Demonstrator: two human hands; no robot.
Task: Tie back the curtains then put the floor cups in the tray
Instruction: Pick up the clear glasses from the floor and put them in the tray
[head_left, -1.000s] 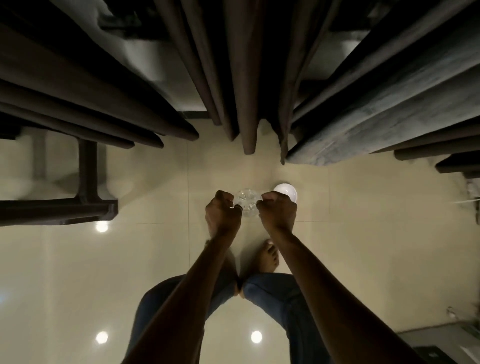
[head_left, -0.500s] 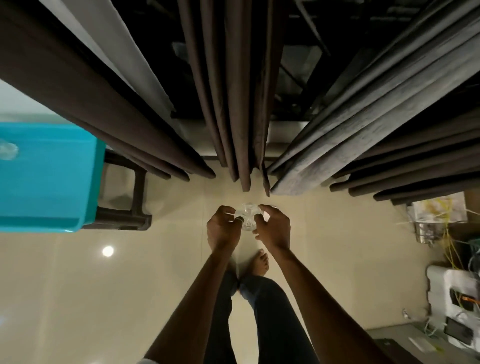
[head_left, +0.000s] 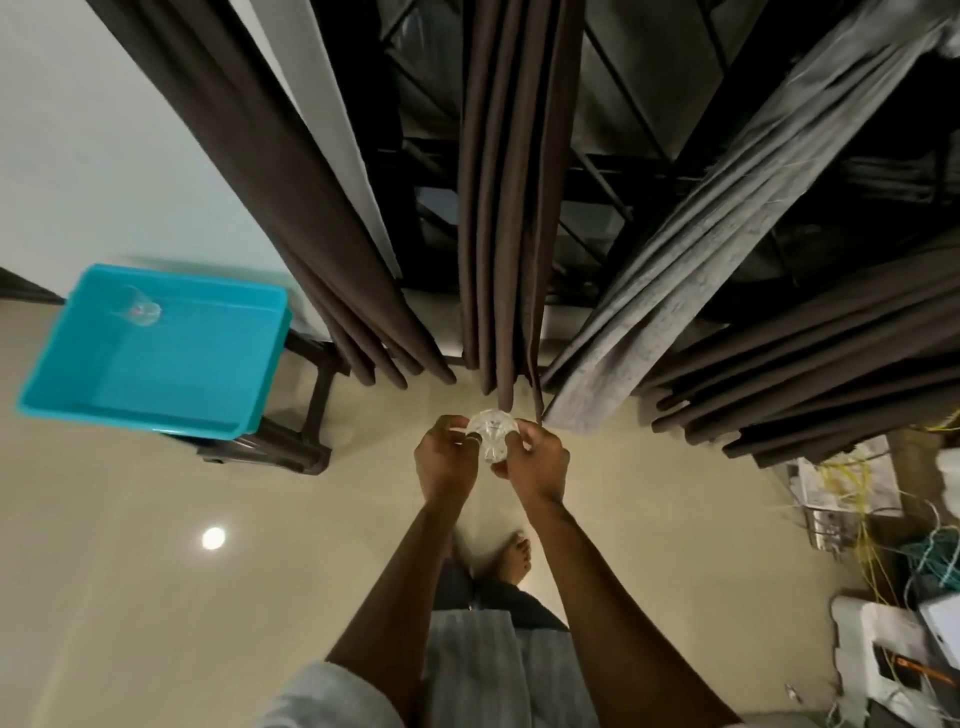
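Note:
Both my hands hold clear plastic cups (head_left: 491, 439) in front of me, above the tiled floor. My left hand (head_left: 445, 462) pinches them from the left and my right hand (head_left: 535, 465) grips them from the right; how many cups are stacked I cannot tell. A turquoise tray (head_left: 249, 364) rests on a dark stool at the left, with one clear cup (head_left: 137, 307) lying in its far corner. Dark brown curtains (head_left: 511, 208) hang just beyond my hands, with a grey curtain (head_left: 701, 291) to their right.
The dark stool (head_left: 291, 441) under the tray stands left of me. Boxes, white foam and tangled yellow and green cords (head_left: 872, 519) crowd the floor at the right. A black window grille (head_left: 623, 171) shows behind the curtains. My bare foot (head_left: 517, 558) is below my hands.
I have straightened up from the floor, lifting the cups with both hands. The white cup seen on the floor a second ago is out of sight. The tray has come into view at the left.

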